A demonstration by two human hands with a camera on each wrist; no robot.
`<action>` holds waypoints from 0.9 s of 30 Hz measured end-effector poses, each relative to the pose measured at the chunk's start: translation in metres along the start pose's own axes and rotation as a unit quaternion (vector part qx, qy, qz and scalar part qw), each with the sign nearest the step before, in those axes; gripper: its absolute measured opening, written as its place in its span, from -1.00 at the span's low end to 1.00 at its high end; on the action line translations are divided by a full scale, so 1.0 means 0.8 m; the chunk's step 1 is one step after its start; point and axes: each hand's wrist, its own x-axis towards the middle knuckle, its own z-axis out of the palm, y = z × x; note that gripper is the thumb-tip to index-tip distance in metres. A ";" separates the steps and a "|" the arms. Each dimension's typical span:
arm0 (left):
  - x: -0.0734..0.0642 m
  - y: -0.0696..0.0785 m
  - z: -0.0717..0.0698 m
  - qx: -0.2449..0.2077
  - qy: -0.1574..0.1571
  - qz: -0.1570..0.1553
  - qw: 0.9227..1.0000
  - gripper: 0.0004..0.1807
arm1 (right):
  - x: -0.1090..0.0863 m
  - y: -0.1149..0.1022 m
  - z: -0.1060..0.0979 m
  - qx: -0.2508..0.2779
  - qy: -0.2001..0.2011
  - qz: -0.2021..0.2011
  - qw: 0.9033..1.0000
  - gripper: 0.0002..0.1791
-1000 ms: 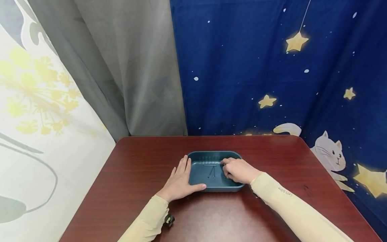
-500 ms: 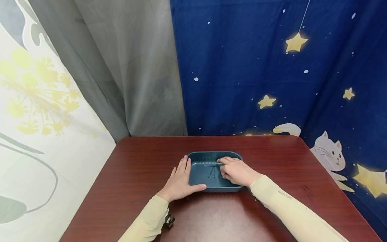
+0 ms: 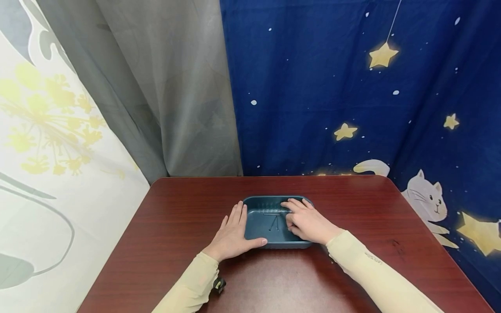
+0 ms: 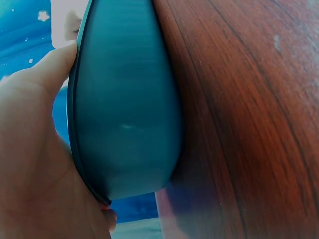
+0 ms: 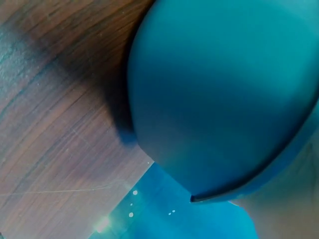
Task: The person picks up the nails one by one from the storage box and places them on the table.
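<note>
Teal tray (image 3: 289, 245), upright, oblong — dark pins (image 3: 271, 214) inside

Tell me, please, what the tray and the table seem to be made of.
Tray: likely plastic, satin finish; it looks smooth and molded in one piece. Table: wood or wood-look laminate, semi-gloss; reddish grain and a pale reflection show.

Blue tray (image 3: 285, 244) partly behind the right hand (image 3: 307, 222), the thin sticks (image 3: 272, 223) inside too tiny for a name
</note>
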 end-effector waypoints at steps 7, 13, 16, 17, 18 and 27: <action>-0.002 0.001 0.001 0.020 0.002 -0.002 1.000 0.35 | -0.005 -0.003 -0.001 -0.002 -0.002 0.020 1.000 -0.68; -0.003 0.003 0.003 0.037 0.013 -0.007 0.999 0.38 | -0.009 -0.004 0.001 -0.004 0.005 0.029 1.000 -0.68; -0.004 0.003 0.004 0.055 0.023 -0.007 0.998 0.39 | -0.008 -0.004 0.002 -0.004 0.008 0.029 1.000 -0.68; -0.005 0.003 0.004 0.058 0.025 -0.006 0.998 0.39 | -0.008 -0.004 0.003 -0.003 0.009 0.030 1.000 -0.68; -0.005 0.003 0.005 0.061 0.028 -0.005 0.998 0.39 | -0.008 -0.004 0.003 -0.003 0.008 0.031 0.999 -0.68; -0.003 0.002 0.007 0.074 0.025 0.005 0.997 0.38 | -0.008 -0.003 0.004 0.003 0.015 0.032 0.999 -0.70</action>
